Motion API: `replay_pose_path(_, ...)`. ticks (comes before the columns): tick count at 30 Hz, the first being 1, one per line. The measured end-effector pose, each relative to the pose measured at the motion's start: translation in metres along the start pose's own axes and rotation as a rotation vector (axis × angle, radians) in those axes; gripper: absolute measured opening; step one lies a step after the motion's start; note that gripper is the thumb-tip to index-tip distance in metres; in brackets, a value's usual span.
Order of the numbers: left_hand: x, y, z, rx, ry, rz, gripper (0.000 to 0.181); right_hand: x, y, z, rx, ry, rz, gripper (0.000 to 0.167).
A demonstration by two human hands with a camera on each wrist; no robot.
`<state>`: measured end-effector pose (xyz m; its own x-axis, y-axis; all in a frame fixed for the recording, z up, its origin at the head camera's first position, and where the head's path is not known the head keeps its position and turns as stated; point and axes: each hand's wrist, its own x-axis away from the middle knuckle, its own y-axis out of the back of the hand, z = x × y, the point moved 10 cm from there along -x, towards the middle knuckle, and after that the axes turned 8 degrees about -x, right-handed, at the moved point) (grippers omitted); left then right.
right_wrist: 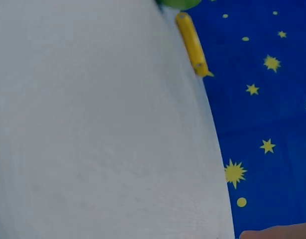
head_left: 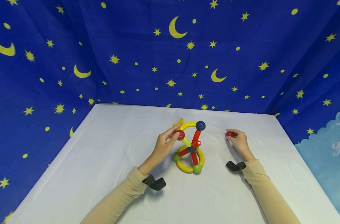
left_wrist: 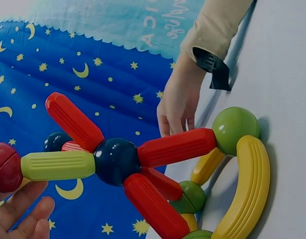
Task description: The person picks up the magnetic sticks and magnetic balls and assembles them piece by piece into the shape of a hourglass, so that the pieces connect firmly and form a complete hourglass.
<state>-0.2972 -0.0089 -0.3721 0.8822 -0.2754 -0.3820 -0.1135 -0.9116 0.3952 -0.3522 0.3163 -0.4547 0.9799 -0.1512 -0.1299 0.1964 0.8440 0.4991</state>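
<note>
A structure of magnetic balls and rods stands on the table. Its base ring joins yellow curved rods (head_left: 184, 167) and green balls (head_left: 197, 169); red rods (left_wrist: 176, 148) slope up to a dark blue ball (left_wrist: 117, 161). Higher up are a second dark blue ball (head_left: 200, 125), a yellow curved rod (head_left: 188, 125) and a lime rod (left_wrist: 58, 166). My left hand (head_left: 165, 146) pinches the red ball (head_left: 180, 135) at the lime rod's end. Off to the right, my right hand (head_left: 239, 142) holds a small red piece (head_left: 231, 134), partly hidden by the fingers.
Behind the structure a loose yellow curved rod (right_wrist: 192, 45) lies on the white table (head_left: 102, 133). A blue cloth (head_left: 147, 46) with moons and stars hangs at the back and sides. Black wrist mounts (head_left: 156, 183) stick out beside both cuffs.
</note>
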Motion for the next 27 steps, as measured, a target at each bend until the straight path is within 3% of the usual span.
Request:
replay_pose_path(6, -0.001, 0.0, 0.002, 0.0, 0.009, 0.002, 0.037, 0.003, 0.005, 0.006, -0.012, -0.025, -0.073, 0.036)
replay_pose_path(13, 0.0, 0.0, 0.002, 0.021, 0.005, 0.006, 0.038, 0.023, 0.01, 0.063, -0.168, 0.042, -0.165, 0.036)
replay_pose_path(19, 0.0, -0.001, 0.002, 0.016, -0.005, 0.011, 0.038, 0.053, -0.001, 0.121, -0.344, 0.161, -0.059, 0.038)
replay_pose_path(27, 0.0, -0.002, 0.0, 0.027, -0.019, 0.014, 0.038, 0.091, -0.023, 0.169, -0.435, 0.323, 0.095, 0.035)
